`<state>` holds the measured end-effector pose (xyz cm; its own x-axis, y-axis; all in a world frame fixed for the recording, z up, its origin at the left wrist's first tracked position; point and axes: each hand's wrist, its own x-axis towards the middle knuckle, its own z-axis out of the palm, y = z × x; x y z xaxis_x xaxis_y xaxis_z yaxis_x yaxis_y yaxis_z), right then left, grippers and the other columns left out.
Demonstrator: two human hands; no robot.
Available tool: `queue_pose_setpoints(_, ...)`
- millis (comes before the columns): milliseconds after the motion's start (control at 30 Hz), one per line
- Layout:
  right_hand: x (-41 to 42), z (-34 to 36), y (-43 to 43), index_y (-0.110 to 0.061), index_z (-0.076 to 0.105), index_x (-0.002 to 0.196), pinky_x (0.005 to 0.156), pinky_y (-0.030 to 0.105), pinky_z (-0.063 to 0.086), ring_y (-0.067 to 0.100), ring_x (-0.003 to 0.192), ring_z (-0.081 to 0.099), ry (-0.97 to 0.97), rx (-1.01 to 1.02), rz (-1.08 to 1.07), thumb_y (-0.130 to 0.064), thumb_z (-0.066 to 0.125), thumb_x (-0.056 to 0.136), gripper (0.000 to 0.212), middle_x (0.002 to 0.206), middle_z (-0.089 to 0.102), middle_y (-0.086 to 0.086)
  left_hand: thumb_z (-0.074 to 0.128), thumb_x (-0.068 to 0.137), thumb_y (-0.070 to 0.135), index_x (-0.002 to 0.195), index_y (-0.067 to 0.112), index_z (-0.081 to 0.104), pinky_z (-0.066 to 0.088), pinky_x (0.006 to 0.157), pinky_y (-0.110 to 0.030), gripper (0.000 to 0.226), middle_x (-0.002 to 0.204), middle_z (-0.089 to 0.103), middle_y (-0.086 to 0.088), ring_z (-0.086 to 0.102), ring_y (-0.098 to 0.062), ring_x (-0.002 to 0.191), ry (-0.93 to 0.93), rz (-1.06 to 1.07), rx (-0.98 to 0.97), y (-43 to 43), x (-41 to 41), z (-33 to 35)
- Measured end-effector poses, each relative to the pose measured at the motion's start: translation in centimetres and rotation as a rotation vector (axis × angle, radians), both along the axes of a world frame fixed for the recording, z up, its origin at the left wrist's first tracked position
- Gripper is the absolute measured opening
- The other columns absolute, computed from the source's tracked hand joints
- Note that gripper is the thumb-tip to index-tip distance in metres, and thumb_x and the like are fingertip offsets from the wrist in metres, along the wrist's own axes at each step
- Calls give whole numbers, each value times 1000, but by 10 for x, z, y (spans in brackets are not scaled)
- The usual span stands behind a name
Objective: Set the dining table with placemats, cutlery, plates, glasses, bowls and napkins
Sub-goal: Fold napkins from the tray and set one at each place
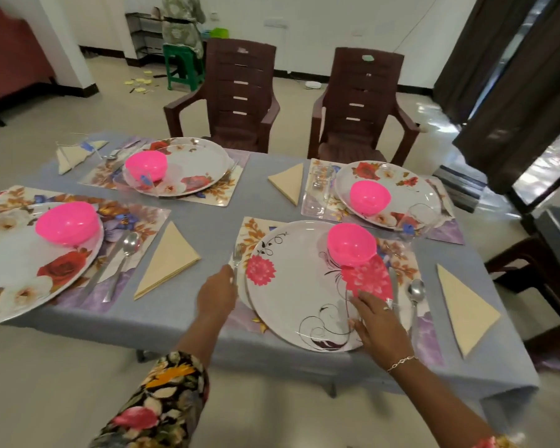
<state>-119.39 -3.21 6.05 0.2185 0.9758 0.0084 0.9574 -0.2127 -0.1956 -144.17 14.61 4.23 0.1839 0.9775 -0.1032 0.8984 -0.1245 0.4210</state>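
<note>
White plate, printed with pink flowers and black scrolls, lies between the two hands on a floral placemat.

Right hand: laid flat on the plate's near-right rim, fingers straight and slightly spread, holding nothing. A pink bowl sits on the same plate just beyond this hand's fingertips. Just outboard of the hand, a spoon lies on the placemat, handle toward the person. Further out on that side, a folded cream napkin lies on the grey tablecloth, well apart from the hand.

Left hand: at the plate's left edge, back of the hand toward the camera. A fork runs away from its fingertips alongside the plate rim, tines pointing away. The fingers are hidden behind the hand, so it cannot be told whether they pinch the fork's handle or merely touch it.

A clear glass stands beyond the bowl, away from both hands.
</note>
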Motion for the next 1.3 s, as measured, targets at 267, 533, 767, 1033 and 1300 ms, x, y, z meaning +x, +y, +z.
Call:
queue_pose_setpoints(267,49,-17,-35,8,63,106,67,52,54,43,91,66,-8,-89,-316,-11,61,60,50,105,65,29,49,96,24,113,7,52,50,70,-38,24,103,62,-14,61,-30,90,-41,68,165,-24,10,4)
queue_pose_setpoints(533,82,-35,-43,1,28,142,115,39,19,34,140,24,6,-96,-172,-5,55,86,62,150,23,19,72,77,3,99,-4,62,53,60,-41,25,88,65,-23,60,-40,80,-1,-158,330,-53,21,-2)
queue_pose_setpoints(767,71,-40,-37,-9,65,115,81,48,53,28,105,65,-122,-164,-85,-22,52,68,51,118,65,9,69,82,5,104,-5,61,53,72,-47,26,101,63,-26,58,-42,96,-121,-121,334,-66,23,-2)
queue_pose_setpoints(1033,75,-34,-43,-10,67,113,91,45,48,24,103,66,-228,-236,-70,-26,32,74,55,116,67,5,44,86,62,142,-1,33,26,111,-44,85,148,34,-19,28,-34,139,-206,-179,76,-79,19,-7)
queue_pose_setpoints(1300,45,-30,-54,-9,59,119,108,42,30,26,110,62,-176,-155,-49,-40,23,96,53,120,64,10,14,54,99,148,-2,6,9,116,-41,138,156,9,-18,8,-30,145,-82,-316,41,-84,2,-31)
